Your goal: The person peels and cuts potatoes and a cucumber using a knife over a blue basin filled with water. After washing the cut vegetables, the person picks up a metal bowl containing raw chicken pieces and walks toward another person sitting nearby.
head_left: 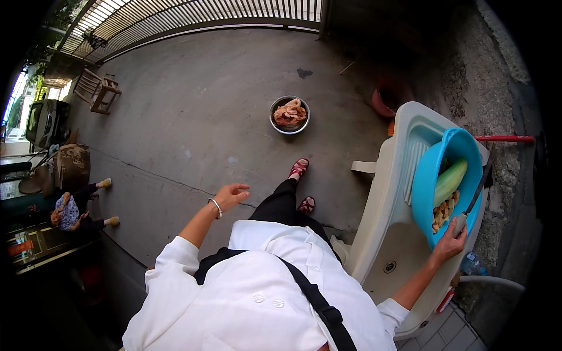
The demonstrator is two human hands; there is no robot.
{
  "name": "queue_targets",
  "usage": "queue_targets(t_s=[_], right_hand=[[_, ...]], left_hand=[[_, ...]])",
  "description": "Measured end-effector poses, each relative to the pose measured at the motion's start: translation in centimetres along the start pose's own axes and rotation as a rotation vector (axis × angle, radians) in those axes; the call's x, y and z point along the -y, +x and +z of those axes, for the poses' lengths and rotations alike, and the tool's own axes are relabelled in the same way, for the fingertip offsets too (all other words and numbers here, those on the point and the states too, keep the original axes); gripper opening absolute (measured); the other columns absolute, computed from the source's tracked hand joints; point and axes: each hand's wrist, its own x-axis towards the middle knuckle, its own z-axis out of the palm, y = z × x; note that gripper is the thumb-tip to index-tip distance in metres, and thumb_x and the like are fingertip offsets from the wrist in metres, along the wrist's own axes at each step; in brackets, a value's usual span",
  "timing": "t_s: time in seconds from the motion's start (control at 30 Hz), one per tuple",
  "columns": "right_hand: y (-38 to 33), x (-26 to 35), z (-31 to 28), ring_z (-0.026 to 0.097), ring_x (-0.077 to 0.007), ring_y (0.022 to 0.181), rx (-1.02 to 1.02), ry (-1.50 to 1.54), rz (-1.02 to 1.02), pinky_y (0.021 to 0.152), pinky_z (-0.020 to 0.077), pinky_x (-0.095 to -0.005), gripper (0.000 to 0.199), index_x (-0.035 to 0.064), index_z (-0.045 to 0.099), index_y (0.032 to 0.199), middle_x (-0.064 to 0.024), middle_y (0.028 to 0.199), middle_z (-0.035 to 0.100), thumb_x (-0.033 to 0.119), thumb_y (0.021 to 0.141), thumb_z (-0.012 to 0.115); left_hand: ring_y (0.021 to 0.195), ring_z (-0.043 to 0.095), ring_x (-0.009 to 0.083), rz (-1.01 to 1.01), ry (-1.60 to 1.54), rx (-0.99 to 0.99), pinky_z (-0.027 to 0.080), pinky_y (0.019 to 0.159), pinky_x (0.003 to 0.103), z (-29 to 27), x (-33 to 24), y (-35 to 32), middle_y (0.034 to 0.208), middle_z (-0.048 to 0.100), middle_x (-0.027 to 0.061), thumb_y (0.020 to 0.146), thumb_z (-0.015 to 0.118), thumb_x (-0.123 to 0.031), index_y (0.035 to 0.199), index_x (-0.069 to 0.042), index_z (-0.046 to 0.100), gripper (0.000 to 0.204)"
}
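My right hand (449,243) is closed around the grey handle of a knife (475,200). Its dark blade lies along the right rim of a blue plastic basin (422,196); whether the two touch I cannot tell. Inside the basin are a long pale green gourd (450,183) and several brown and cream pieces (446,212) that I cannot name. The basin sits in a beige wash sink (374,248) with a ribbed washboard. My left hand (230,196), a bracelet at its wrist, hangs empty over the floor with fingers stretched out.
A metal bowl (307,123) of raw meat (290,113) stands on the concrete floor ahead. Beyond the sink are a reddish bucket (391,96) and a red pole (506,138). Far left, a person (71,212) sits near a wooden chair (96,90). A slatted gate (205,14) closes the back.
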Motion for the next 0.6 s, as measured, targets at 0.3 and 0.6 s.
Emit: queue_targets(t_s=[0.3,0.6], right_hand=[[-10.3,17.8,2.4,0.061,-0.0229,0.092,-0.135,0.273,-0.198,0.078,0.053,-0.0356,0.041,-0.0026,0.056,0.117,-0.0161,0.106,0.062,0.023,0.087,0.064],[-28.2,37.8,23.0,0.046,-0.0072,0.058,0.881,0.701,0.175,0.053,0.0393,-0.0235,0.021,0.0022,0.055,0.094,-0.0007,0.067,0.05,0.019,0.085,0.064]], left_hand=[[0.087,0.062,0.0182,-0.076,0.198,-0.087,0.047,0.08,0.031,-10.5,13.8,-7.4,0.094,0.068,0.013,0.085,0.059,-0.045,0.097,-0.001,0.068,0.047],[0.091,0.061,0.0203,0.071,0.064,-0.138,0.047,0.082,0.033,-29.2,16.9,-3.3,0.098,0.066,0.0135,0.085,0.06,-0.039,0.103,-0.002,0.064,0.042]])
